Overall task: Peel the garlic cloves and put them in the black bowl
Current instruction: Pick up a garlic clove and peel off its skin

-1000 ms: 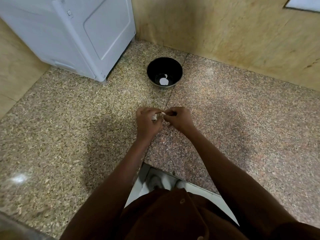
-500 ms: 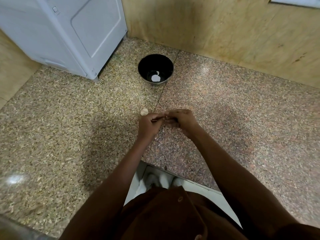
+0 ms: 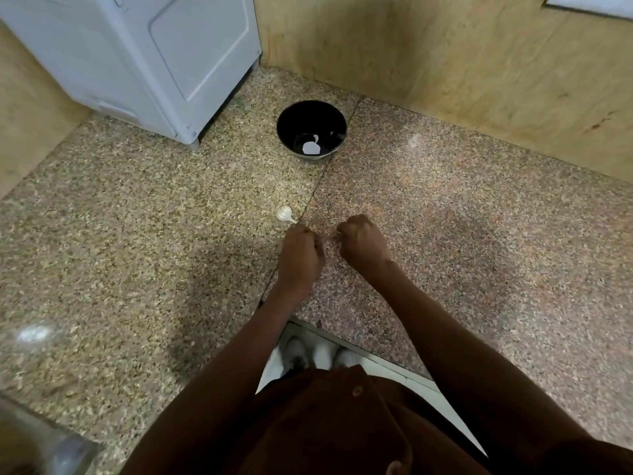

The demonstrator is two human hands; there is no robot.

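Note:
The black bowl (image 3: 297,115) stands on the stone counter at the back, with a white peeled garlic piece (image 3: 311,148) in its bottom. A garlic bulb with a short stem (image 3: 284,213) lies on the counter just beyond my left hand (image 3: 299,257). Both hands hover over the counter's seam with curled fingers. My left hand holds a garlic clove that its fingers hide. My right hand (image 3: 363,243) pinches a thin pale strip of skin (image 3: 329,236) that stretches between the two hands.
A white appliance (image 3: 154,56) stands at the back left, close to the bowl. Wooden wall panels (image 3: 445,63) close off the back and right. The counter's front edge (image 3: 342,341) runs just below my forearms, with white shoes visible beneath.
My hands have drawn apart, pulling a strip of skin between them. The garlic bulb beyond my left hand, hidden a second ago, now lies in plain view.

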